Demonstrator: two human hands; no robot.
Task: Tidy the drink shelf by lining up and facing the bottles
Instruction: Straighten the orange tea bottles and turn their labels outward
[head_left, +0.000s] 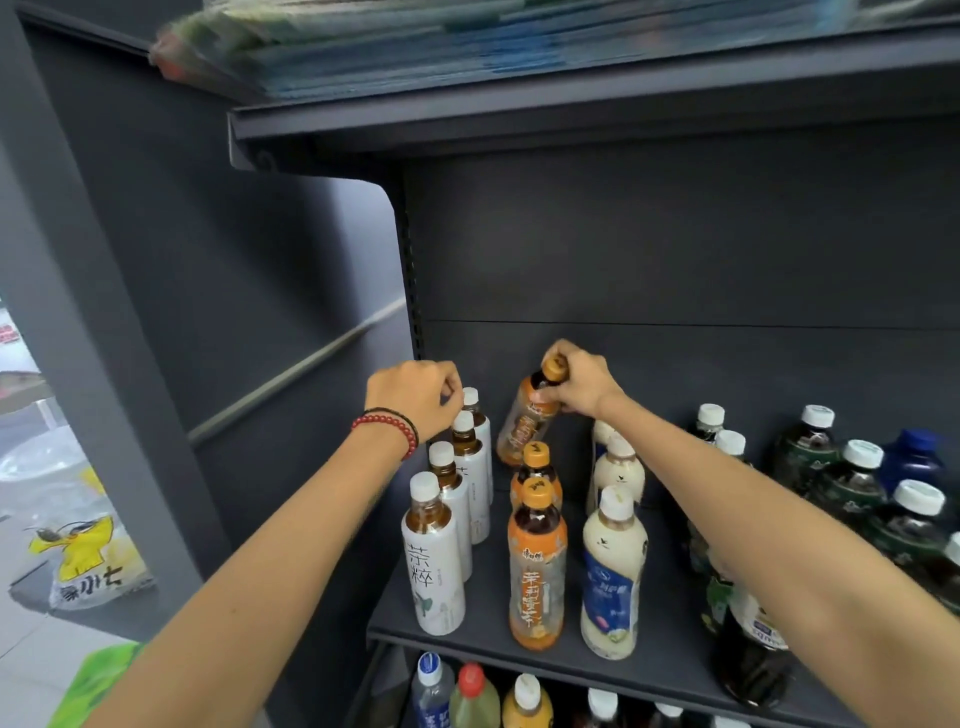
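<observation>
The right hand (582, 387) has its fingers wrapped round the neck of a tilted orange tea bottle (522, 426) at the back of its row on the shelf (488, 613). The left hand (415, 397) curls over the white-label bottles (434, 561); I cannot tell if it grips one. Next, likely: stand the bottle upright, label forward.

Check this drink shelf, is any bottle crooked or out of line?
Yes. The rearmost orange-capped bottle is tilted, its base swung left, gripped at the neck by the right hand. The front orange-capped bottle in the same row stands upright.
</observation>
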